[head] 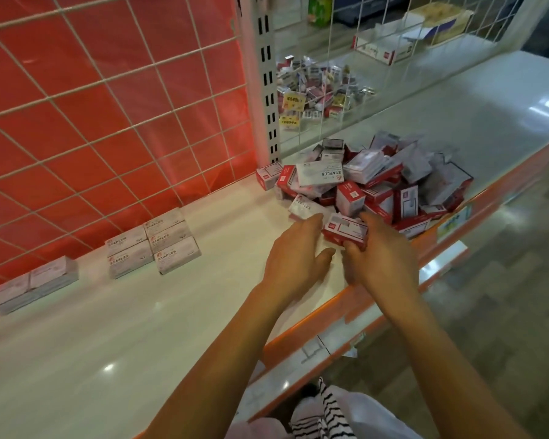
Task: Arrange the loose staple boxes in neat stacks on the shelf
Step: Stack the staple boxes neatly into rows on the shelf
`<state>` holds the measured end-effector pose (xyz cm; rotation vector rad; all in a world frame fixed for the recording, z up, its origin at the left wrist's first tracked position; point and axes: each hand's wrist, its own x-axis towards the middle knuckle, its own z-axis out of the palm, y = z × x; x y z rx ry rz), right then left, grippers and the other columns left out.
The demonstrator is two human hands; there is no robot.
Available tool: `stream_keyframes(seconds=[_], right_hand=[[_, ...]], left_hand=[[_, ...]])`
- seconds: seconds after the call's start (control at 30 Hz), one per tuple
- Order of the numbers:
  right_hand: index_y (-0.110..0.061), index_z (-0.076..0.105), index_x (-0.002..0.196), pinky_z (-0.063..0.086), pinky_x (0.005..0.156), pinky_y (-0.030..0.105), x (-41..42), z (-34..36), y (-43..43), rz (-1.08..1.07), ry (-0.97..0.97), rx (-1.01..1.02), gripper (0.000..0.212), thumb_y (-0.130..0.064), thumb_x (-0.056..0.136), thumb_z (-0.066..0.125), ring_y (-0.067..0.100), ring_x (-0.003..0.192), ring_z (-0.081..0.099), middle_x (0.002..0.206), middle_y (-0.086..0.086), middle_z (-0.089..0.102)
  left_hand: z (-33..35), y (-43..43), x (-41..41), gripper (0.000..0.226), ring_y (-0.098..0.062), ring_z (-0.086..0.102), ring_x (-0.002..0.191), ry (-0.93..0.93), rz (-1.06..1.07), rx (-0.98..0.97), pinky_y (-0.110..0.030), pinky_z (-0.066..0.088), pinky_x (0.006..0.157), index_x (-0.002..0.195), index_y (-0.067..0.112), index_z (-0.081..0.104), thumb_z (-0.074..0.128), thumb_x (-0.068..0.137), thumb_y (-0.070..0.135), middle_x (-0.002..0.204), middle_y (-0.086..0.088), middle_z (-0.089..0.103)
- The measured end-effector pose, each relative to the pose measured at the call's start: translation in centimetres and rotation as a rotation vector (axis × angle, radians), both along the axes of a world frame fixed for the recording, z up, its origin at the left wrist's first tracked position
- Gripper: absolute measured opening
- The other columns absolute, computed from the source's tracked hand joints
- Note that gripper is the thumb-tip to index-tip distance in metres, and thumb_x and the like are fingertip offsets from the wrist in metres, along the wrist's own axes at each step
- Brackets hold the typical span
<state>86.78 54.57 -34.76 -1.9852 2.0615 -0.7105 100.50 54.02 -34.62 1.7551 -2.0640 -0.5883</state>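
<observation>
**A:** Head view: where are the hands?

**B:** Both are centre right, over the white shelf. The right hand grips a red box at the near edge of the pile, with its thumb on the near side and its fingers curled over the far end.

**A:** And the left hand?

**B:** The left hand is wide, fingers straight, just left of the red box. Its tips reach a white box at the foot of the pile. I cannot tell if they touch it.

**A:** What about the pile itself?

**B:** It is a jumble of red and white boxes, right of centre, lying at all angles. A lone box lies at its left, by the post.

**A:** Any stacks?

**B:** Two, both against the grid with red behind it. The mid stack is left of centre, white boxes squared up in rows. The low stack is at the far left, well apart from it.

**A:** And beyond the grid?

**B:** A far pile of small packs sits upper centre, blurred.
</observation>
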Motion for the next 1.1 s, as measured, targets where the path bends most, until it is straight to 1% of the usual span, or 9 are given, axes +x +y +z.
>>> stream_keyframes(seconds=[0.27, 0.47, 0.6, 0.73, 0.83, 0.9, 1.0, 1.03, 1.1], right_hand=[[-0.013, 0.054, 0.114, 0.049, 0.07, 0.036, -0.9, -0.2, -0.6, 0.003, 0.06, 0.087, 0.03, -0.028, 0.088, 0.058, 0.03, 0.089, 0.064, 0.097, 0.008, 0.068], [-0.014, 0.053, 0.116, 0.053, 0.071, 0.036, -0.9, 0.0, -0.4, 0.0, -0.017, 0.097, 0.051, -0.051, 0.083, 0.062, 0.027, 0.095, 0.066, 0.104, 0.006, 0.068], [-0.012, 0.05, 0.115, 0.055, 0.064, 0.035, 0.2, -0.2, 0.1, 0.017, -0.076, 0.046, 0.056, -0.054, 0.08, 0.064, 0.026, 0.091, 0.068, 0.103, 0.007, 0.068], [-0.011, 0.056, 0.111, 0.047, 0.062, 0.028, 1.5, 0.1, 0.5, 0.036, -0.199, -0.019, 0.049, -0.049, 0.08, 0.066, 0.022, 0.085, 0.067, 0.096, 0.003, 0.069], [-0.012, 0.054, 0.115, 0.035, 0.055, 0.01, 2.5, 0.6, 0.6, 0.091, -0.367, 0.035, 0.043, -0.033, 0.082, 0.07, 0.003, 0.066, 0.054, 0.073, -0.013, 0.055], [-0.013, 0.054, 0.116, 0.036, 0.051, 0.012, 3.1, 0.6, 0.8, 0.143, -0.465, 0.08, 0.038, -0.022, 0.083, 0.069, 0.002, 0.054, 0.046, 0.061, -0.012, 0.045], [-0.015, 0.054, 0.119, 0.042, 0.057, 0.016, 3.7, 0.6, 1.2, 0.213, -0.565, 0.107, 0.033, -0.011, 0.087, 0.063, 0.007, 0.062, 0.05, 0.064, 0.001, 0.05], [-0.016, 0.055, 0.12, 0.043, 0.059, 0.017, 3.7, 0.7, 1.3, 0.236, -0.577, 0.115, 0.035, -0.008, 0.087, 0.061, 0.008, 0.063, 0.049, 0.066, 0.002, 0.05], [-0.019, 0.057, 0.121, 0.042, 0.058, 0.016, 3.8, 0.6, 1.2, 0.287, -0.58, 0.124, 0.038, -0.003, 0.087, 0.059, 0.006, 0.06, 0.046, 0.063, -0.002, 0.046]], left_hand=[[-0.4, 0.1, -0.8, 0.052, -0.019, 0.056, 0.116, 0.107, 0.031, 0.03, -0.03, 0.044, 0.095, 0.137, 0.024, 0.047, 0.064, 0.088, 0.031, 0.133, 0.002, 0.058], [0.2, 1.1, -1.0, 0.044, -0.017, 0.06, 0.106, 0.153, 0.163, 0.063, -0.03, 0.047, 0.089, 0.133, 0.022, 0.05, 0.059, 0.091, 0.032, 0.121, 0.001, 0.063], [0.9, 1.8, -0.9, 0.034, -0.015, 0.064, 0.103, 0.283, 0.222, 0.089, -0.031, 0.05, 0.092, 0.13, 0.024, 0.054, 0.051, 0.096, 0.028, 0.117, 0.004, 0.067], [1.7, 2.2, -0.5, 0.03, -0.012, 0.066, 0.092, 0.499, 0.308, 0.13, -0.027, 0.052, 0.085, 0.125, 0.019, 0.058, 0.048, 0.098, 0.027, 0.101, 0.006, 0.069], [1.9, 2.4, -0.3, 0.041, -0.009, 0.064, 0.098, 0.644, 0.389, 0.173, -0.03, 0.052, 0.091, 0.133, 0.024, 0.052, 0.055, 0.094, 0.033, 0.105, 0.012, 0.064], [1.8, 2.4, 0.1, 0.046, -0.006, 0.06, 0.103, 0.67, 0.425, 0.169, -0.029, 0.052, 0.09, 0.133, 0.027, 0.05, 0.062, 0.089, 0.036, 0.111, 0.013, 0.061], [1.4, 2.5, 1.1, 0.055, 0.007, 0.054, 0.093, 0.679, 0.438, 0.162, -0.013, 0.047, 0.076, 0.132, 0.029, 0.049, 0.071, 0.082, 0.038, 0.111, 0.017, 0.056], [1.3, 2.6, 1.4, 0.057, 0.007, 0.056, 0.094, 0.696, 0.449, 0.168, -0.014, 0.049, 0.077, 0.132, 0.029, 0.049, 0.073, 0.08, 0.038, 0.113, 0.017, 0.058], [1.0, 2.7, 2.0, 0.06, -0.004, 0.061, 0.101, 0.738, 0.495, 0.177, -0.031, 0.056, 0.084, 0.129, 0.03, 0.052, 0.077, 0.076, 0.037, 0.119, 0.012, 0.061]])
